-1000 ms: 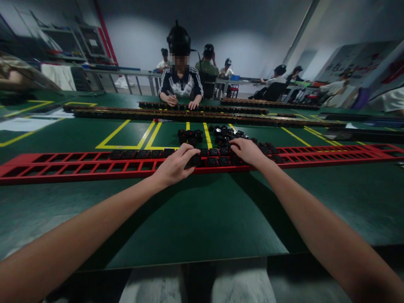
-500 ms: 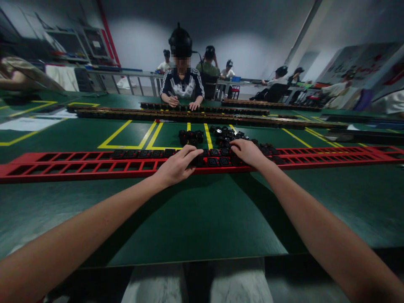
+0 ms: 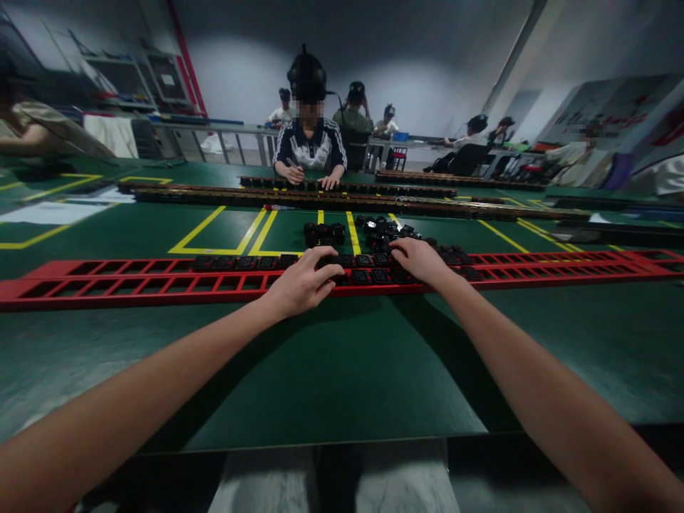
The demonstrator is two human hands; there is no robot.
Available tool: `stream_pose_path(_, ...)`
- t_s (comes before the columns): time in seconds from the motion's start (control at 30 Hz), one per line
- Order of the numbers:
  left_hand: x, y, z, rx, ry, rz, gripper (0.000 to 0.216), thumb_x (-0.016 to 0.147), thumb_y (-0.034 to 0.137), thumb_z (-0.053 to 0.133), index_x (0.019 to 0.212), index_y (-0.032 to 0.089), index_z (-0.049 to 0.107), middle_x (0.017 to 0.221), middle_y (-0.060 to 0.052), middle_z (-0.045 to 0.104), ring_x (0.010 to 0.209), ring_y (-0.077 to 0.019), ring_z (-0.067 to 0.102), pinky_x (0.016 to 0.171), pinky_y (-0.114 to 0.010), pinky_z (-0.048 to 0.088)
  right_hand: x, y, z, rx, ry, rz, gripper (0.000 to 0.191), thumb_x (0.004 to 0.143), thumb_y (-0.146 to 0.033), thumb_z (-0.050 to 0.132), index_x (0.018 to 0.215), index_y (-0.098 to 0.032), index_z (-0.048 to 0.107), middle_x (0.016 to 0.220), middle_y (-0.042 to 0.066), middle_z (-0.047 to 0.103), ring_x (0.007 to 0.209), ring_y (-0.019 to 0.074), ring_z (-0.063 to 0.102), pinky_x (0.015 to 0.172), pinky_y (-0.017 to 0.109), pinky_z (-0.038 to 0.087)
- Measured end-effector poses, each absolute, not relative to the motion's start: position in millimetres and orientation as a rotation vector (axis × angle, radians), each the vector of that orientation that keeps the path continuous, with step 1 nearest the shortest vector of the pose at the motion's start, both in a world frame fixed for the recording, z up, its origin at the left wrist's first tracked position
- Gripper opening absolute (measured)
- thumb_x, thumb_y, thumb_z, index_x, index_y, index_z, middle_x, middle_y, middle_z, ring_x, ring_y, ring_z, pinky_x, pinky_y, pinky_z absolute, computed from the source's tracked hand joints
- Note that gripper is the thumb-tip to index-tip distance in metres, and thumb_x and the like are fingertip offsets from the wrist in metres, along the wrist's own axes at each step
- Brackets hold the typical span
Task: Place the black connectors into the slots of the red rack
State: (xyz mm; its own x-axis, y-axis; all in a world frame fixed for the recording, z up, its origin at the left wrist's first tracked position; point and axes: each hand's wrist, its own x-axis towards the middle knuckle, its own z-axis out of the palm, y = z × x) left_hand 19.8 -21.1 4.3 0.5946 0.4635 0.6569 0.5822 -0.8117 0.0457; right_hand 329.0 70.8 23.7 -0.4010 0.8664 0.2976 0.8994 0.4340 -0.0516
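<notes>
A long red slotted rack lies across the table, with black square socket modules seated in two rows of its openings. My left hand rests over the rack's middle, thumb and fingers apart, fingertips beside the modules. To its right, my right hand bends its fingers down onto modules in the rack; its fingertips and whatever they grip are hidden. Just beyond the rack sits a loose pile of black modules, and a smaller black cluster lies left of it.
Long dark strips run across the green table farther back. Facing me, a person works at another strip with both hands. A red-tipped pen-like item and white papers lie toward the left.
My left hand's fingers have spread apart and drawn slightly back on the rack. My right hand stays in nearly the same place. The view has shifted slightly.
</notes>
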Motion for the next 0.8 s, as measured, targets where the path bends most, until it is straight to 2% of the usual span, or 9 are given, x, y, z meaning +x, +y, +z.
stream_pose_path(0.17,19.7,-20.1,2.3,-2.664,-0.88,-0.979,0.025,0.096,0.012,0.054,0.118,0.022,0.053,0.13,-0.011,0.045,0.12,-0.0287,0.051,0.095,-0.051,0.055,328.6,70.7,24.2,-1.538,-2.411,-0.161,0.037,0.098,-0.026,0.047,0.124,-0.013,0.068,0.125,0.012,0.069,0.115,0.0255,0.064,0.106,0.036,0.045)
stream_pose_path(0.37,19.9,-18.1,1.8,-2.74,-0.866,-0.992,0.043,0.091,0.001,0.052,0.128,0.023,0.049,0.136,-0.012,0.04,0.124,-0.0283,0.051,0.1,-0.049,0.054,328.0,70.9,25.3,-1.558,-2.413,-0.149,0.037,0.098,-0.027,0.046,0.125,-0.014,0.067,0.126,0.012,0.068,0.115,0.0253,0.064,0.106,0.036,0.045)
stream_pose_path(0.6,17.9,-16.1,-1.0,-2.782,-0.882,-0.974,0.041,0.095,0.011,0.055,0.133,0.024,0.047,0.137,-0.011,0.042,0.119,-0.0274,0.057,0.096,-0.047,0.058,327.2,69.1,25.5,-1.554,-2.413,-0.161,0.037,0.098,-0.026,0.046,0.125,-0.013,0.067,0.126,0.011,0.068,0.116,0.0254,0.064,0.106,0.036,0.045)
stream_pose_path(0.8,19.5,-19.3,2.4,-2.822,-0.914,-0.928,0.045,0.096,0.016,0.055,0.139,0.025,0.044,0.137,-0.011,0.047,0.123,-0.0279,0.057,0.096,-0.046,0.057,328.8,68.9,25.3,-1.549,-2.414,-0.161,0.036,0.098,-0.028,0.046,0.125,-0.015,0.067,0.126,0.011,0.069,0.115,0.0239,0.064,0.106,0.035,0.045)
